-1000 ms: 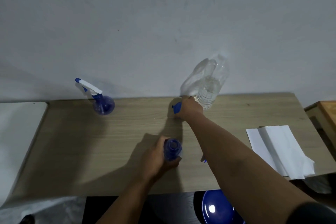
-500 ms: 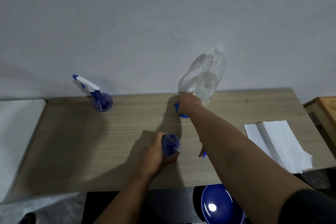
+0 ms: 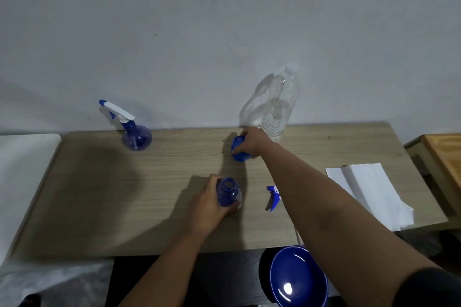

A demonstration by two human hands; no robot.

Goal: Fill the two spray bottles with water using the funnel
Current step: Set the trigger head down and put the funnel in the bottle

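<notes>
Left hand (image 3: 209, 203): grips the open spray bottle (image 3: 227, 194) on the counter (image 3: 104, 197).
Right hand (image 3: 252, 142): farther away, closes on the blue funnel (image 3: 238, 151).
Funnel: probably light, stiff plastic; best held by its rim.

Two bare forearms reach into view from the bottom edge, each ending in a bare hand: the left hand (image 3: 209, 203) and the right hand (image 3: 252, 143). Neither wrist carries a watch, a band or a bracelet that can be seen, and no rings show on the fingers, though the fingers are small and partly hidden. The left arm is uncovered along all of its visible length. The right arm is uncovered from the wrist to above the elbow, where the edge of a dark sleeve (image 3: 431, 289), black or nearly black, shows at the lower right corner. The sleeve looks plain, with no print or seam to make out.
</notes>
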